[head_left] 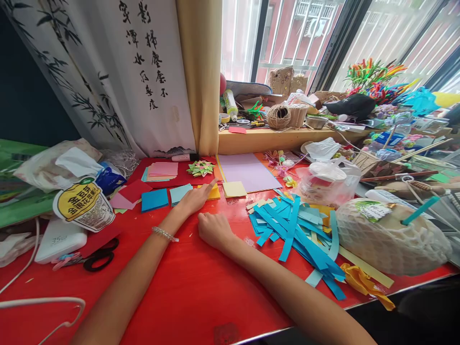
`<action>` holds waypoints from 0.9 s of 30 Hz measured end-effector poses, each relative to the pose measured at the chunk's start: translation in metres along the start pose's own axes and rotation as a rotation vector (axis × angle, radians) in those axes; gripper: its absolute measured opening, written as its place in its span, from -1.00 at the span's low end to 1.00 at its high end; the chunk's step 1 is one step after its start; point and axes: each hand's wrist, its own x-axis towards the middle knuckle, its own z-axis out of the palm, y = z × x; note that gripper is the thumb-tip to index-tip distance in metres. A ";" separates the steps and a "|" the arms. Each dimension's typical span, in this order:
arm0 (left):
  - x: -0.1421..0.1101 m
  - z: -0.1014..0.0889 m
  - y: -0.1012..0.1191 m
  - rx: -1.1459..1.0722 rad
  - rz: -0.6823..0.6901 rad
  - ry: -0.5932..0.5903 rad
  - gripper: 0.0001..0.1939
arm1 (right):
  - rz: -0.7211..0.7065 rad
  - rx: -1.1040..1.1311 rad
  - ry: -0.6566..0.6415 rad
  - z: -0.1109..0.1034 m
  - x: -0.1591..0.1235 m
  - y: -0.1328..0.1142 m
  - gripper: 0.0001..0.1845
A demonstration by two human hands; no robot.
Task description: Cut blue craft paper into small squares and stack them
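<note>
My left hand (196, 198) lies flat on the red table (179, 287), fingers stretched out, its fingertips on an orange-yellow paper square (214, 193). A bead bracelet circles that wrist. My right hand (213, 229) rests just below it as a loose fist, knuckles up; nothing shows in it. A pale yellow paper square (234, 189) lies to the right of the orange one. Blue paper squares (155, 199) and a light blue one (179, 192) sit to the left. A green and pink folded paper piece (200, 168) lies farther back.
A heap of blue paper strips (298, 235) lies at my right, beside a netted round object (388, 237). A lilac sheet (247, 171) and pink papers (161, 170) lie at the back. Black scissors (97, 258) and a white power bank (59, 239) sit left. The window ledge (273, 139) is cluttered.
</note>
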 end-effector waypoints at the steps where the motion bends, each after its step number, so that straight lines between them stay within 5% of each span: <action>1: 0.000 -0.001 0.000 0.024 0.014 -0.001 -0.40 | -0.015 0.004 0.003 0.000 -0.001 -0.001 -0.76; 9: 0.005 0.003 0.002 0.100 0.043 -0.008 -0.62 | -0.027 0.013 0.027 0.001 -0.001 -0.001 -0.76; 20: 0.009 -0.003 -0.001 0.054 0.000 -0.033 -0.41 | -0.030 0.007 0.054 0.002 -0.002 0.000 -0.77; 27: 0.011 -0.002 -0.011 0.023 -0.036 -0.081 -0.52 | -0.034 0.009 0.049 0.004 -0.001 0.000 -0.78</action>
